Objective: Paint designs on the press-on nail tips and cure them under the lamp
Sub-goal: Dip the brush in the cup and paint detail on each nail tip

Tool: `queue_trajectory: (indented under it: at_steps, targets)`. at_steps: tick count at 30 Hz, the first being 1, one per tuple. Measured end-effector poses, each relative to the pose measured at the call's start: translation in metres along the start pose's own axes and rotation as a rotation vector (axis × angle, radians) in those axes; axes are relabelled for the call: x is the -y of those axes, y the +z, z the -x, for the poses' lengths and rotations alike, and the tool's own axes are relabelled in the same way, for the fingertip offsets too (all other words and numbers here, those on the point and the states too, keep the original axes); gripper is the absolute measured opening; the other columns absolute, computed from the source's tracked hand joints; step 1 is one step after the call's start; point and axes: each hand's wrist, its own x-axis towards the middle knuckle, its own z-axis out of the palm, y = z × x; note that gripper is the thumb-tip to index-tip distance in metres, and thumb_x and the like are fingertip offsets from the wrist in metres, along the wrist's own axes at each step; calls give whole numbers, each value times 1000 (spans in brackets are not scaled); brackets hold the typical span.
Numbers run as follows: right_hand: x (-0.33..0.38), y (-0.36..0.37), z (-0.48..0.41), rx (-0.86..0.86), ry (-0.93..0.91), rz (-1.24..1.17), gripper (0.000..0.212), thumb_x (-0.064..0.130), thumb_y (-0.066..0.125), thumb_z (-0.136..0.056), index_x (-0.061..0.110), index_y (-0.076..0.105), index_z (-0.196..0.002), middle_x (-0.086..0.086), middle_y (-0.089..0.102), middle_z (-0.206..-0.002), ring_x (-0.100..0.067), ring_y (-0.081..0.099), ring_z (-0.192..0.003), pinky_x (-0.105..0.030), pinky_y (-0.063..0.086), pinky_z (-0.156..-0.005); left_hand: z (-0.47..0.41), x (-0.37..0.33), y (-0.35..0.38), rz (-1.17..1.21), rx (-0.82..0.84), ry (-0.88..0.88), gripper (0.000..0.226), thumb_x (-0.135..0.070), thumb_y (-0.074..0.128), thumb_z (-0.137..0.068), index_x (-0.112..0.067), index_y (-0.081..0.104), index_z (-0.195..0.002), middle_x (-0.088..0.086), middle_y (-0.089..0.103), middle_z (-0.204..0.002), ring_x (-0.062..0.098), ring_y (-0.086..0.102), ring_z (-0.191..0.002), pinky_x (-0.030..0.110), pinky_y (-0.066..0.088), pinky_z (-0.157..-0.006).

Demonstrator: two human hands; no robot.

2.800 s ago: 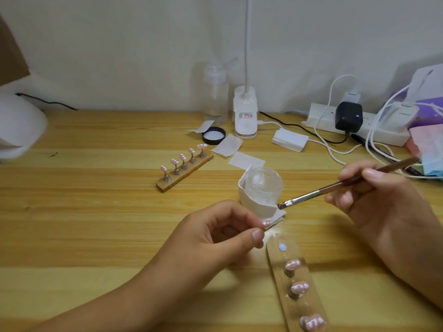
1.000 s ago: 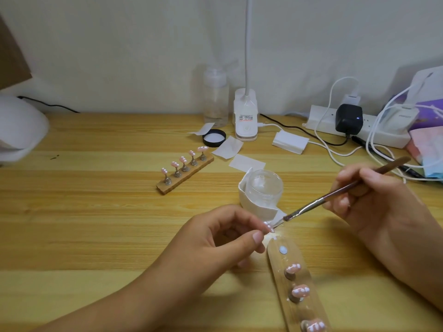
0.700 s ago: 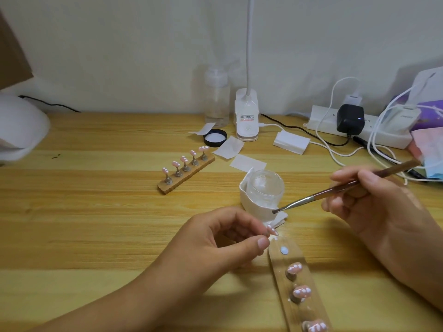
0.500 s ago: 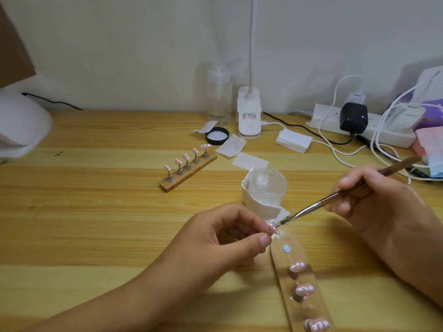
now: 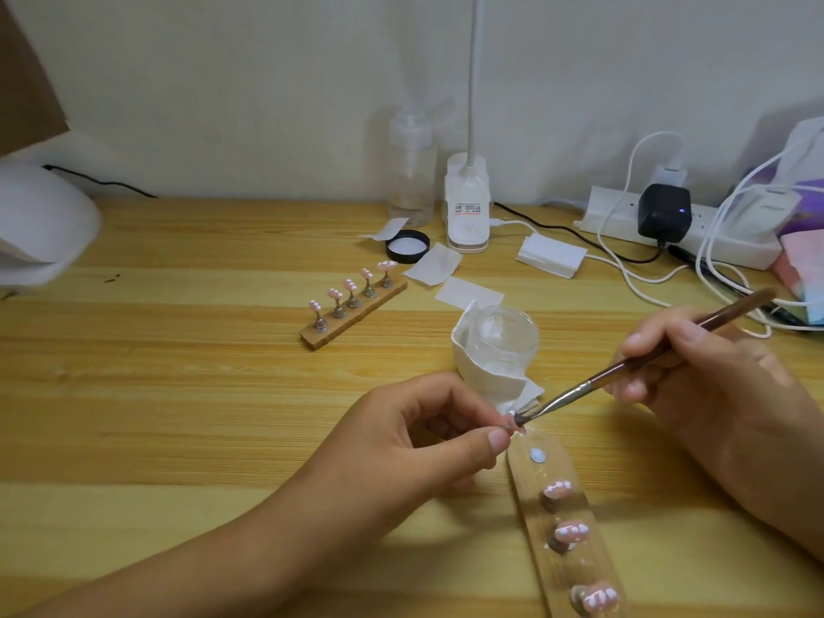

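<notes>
Nail tip pinched in left hand grip; brush apparently touching it.

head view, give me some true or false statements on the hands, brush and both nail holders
1. The far holder carries five tips. True.
2. The right hand holds the brush. True.
3. The brush end rests on the far holder. False: it meets the tip pinched by the left hand.
4. Every spot on the near holder is filled. False: the near holder's top spot is bare; three tips show below it.
</notes>
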Motion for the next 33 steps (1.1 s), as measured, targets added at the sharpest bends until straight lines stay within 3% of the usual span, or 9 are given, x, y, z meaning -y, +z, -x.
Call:
queue_trajectory:
  at_steps: [2, 6, 11, 16, 19, 21, 24, 27, 33]
  targets:
    - [0, 0, 1, 10, 22, 0, 33, 21, 46, -93, 20, 73, -74, 0, 63, -69, -12, 61, -61, -18, 52, -65, 0, 0, 0, 0, 2, -8, 3, -25, 73, -77, -26, 75, -78, -3, 69, -75, 3, 61, -68, 16, 50, -61]
    - [2, 1, 0, 35, 29, -8, 18, 34, 65, -85, 19, 71, -76, 2, 62, -69, -12, 60, -60, -19, 52, -65, 1, -1, 1, -22, 7, -3, 4, -23, 72, -76, -25, 76, -76, 1, 69, -75, 4, 60, -64, 16, 49, -61]
    - [1, 0, -1, 16, 12, 13, 27, 49, 72, -81, 22, 74, -82, 2, 66, -77, -9, 63, -66, -20, 54, -71, 1, -2, 1, -47, -7, -2, 3, -24, 73, -74, -25, 76, -76, 15, 70, -85, 6, 58, -65, 18, 50, -61]
    - [1, 3, 1, 24, 30, 16, 22, 42, 70, -83, 21, 72, -76, 3, 63, -71, -12, 60, -60, -19, 52, -65, 1, -2, 2, -50, -8, -12, 4, -25, 73, -73, -27, 76, -74, -3, 67, -70, 6, 58, -62, 18, 50, -61]
    - [0, 1, 2, 10, 22, 2, 22, 29, 60, -90, 19, 71, -73, 3, 61, -67, -13, 57, -58, -21, 52, -63, 1, -3, 2, -64, -8, -11, 4, -25, 73, -73, -24, 76, -76, -4, 66, -70, 7, 58, -63, 19, 51, -62]
    - [-1, -1, 2, -29, 9, 6, 33, 22, 46, -94, 21, 73, -74, 2, 63, -71, -11, 59, -59, -18, 52, -64, 1, -3, 2, -68, -12, -9, 4, -25, 73, -73, -25, 76, -76, -2, 67, -71, 6, 58, -64, 20, 51, -61]
    - [2, 4, 1, -5, -6, 32, 24, 39, 64, -91, 22, 74, -78, 2, 65, -77, -10, 62, -63, -17, 52, -66, 1, -3, 2, -71, -14, -7, 4, -24, 73, -72, -27, 75, -75, -4, 67, -69, 5, 57, -62, 19, 50, -60]
    - [3, 4, 2, 31, 43, 48, 32, 53, 74, -77, 21, 73, -78, 0, 65, -77, -11, 61, -62, -17, 52, -66, 1, -4, 3, -75, -8, -12, 4, -25, 73, -72, -28, 74, -73, -8, 65, -66, 5, 56, -60, 18, 47, -60]
    - [1, 3, 1, -23, 18, 12, 22, 36, 66, -88, 21, 72, -74, 2, 63, -71, -11, 59, -59, -18, 52, -63, 1, -4, 3, -95, -22, -9, 5, -26, 73, -72, -24, 75, -76, -6, 65, -67, 6, 56, -61, 20, 48, -60]
